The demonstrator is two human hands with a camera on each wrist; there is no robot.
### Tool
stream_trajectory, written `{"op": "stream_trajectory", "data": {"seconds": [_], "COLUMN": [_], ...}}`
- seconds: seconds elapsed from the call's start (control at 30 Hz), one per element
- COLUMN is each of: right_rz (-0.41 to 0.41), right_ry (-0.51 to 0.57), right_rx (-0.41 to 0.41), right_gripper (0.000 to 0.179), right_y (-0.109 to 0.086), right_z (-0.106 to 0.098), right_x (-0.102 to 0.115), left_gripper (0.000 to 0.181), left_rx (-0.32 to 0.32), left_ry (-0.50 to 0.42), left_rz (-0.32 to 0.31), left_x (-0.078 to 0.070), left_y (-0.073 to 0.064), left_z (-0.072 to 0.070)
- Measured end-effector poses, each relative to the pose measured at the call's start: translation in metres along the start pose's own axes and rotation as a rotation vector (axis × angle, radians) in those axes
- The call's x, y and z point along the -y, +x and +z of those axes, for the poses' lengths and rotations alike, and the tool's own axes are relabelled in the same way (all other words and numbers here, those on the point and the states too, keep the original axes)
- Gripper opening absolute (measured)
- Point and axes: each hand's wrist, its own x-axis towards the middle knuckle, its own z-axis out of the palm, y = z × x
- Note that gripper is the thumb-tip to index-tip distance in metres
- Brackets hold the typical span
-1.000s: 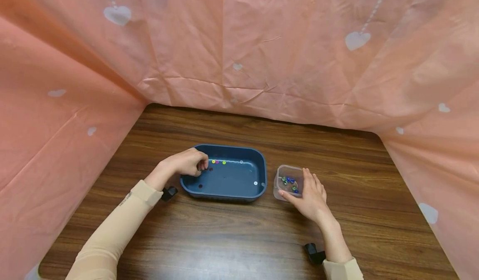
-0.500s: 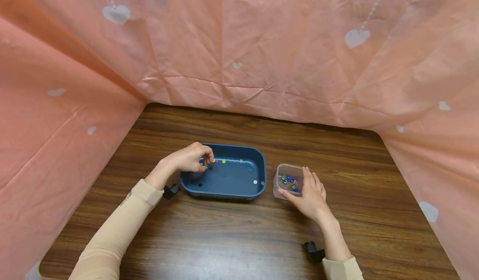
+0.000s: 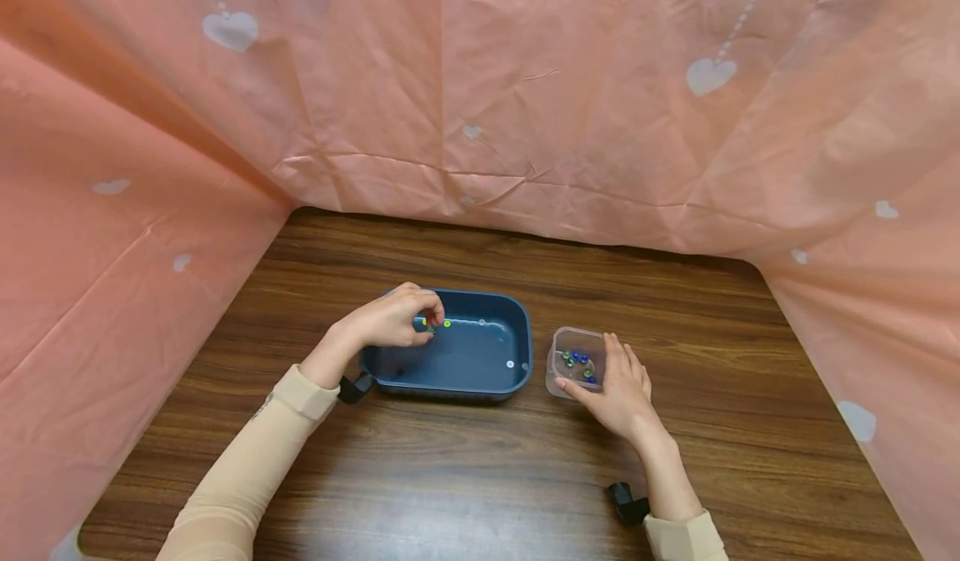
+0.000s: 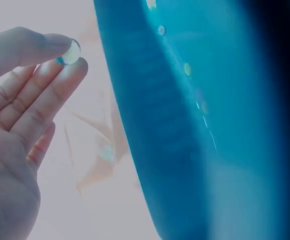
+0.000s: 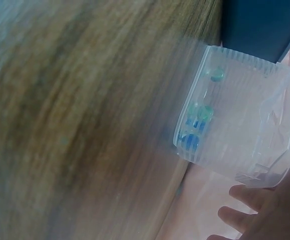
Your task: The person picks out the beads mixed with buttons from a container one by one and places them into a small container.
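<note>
My left hand (image 3: pixel 393 318) is over the left part of a dark blue basin (image 3: pixel 465 394). In the left wrist view its thumb and fingertip pinch a clear glass marble (image 4: pixel 70 53), apart from the basin wall. Inside the basin lie small round flat pieces, including a yellow-green one (image 3: pixel 447 323) and a white one (image 3: pixel 510 364). To the right, my right hand (image 3: pixel 624 390) holds a clear plastic container (image 3: pixel 581 330), thumb at its near side and fingers along its right wall. Several green and blue marbles (image 3: pixel 576 358) are on the container's floor.
Basin and container stand side by side on a brown wood-grain table (image 3: pixel 450 469). A pink curtain (image 3: pixel 480 86) with white hearts encloses the back and both sides. Black wrist mounts (image 3: pixel 628 504) stick out beside the forearms.
My left hand has risen from the basin's left end and shifted rightward, with the marble pinched in its fingers. My right hand and the container have stayed in place.
</note>
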Motion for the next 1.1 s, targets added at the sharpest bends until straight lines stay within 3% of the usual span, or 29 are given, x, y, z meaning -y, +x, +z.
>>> {"op": "stream_trajectory", "data": {"seconds": [0.4, 0.8, 1.1], "right_rz": [0.009, 0.008, 0.007], "right_ry": [-0.001, 0.002, 0.005], "right_rx": [0.005, -0.005, -0.003], "right_gripper": [0.114, 0.114, 0.114], "right_y": [0.001, 0.001, 0.0], "right_z": [0.001, 0.001, 0.001], "right_x": [-0.001, -0.001, -0.001], "left_gripper": [0.015, 0.016, 0.014], "left_rx": [-0.039, -0.033, -0.095], "left_ry": [0.02, -0.005, -0.053], "left_rz": [0.031, 0.04, 0.093], "left_x": [-0.014, -0.023, -0.031], "left_y": [0.008, 0.01, 0.017], "left_z": [-0.002, -0.006, -0.008]}}
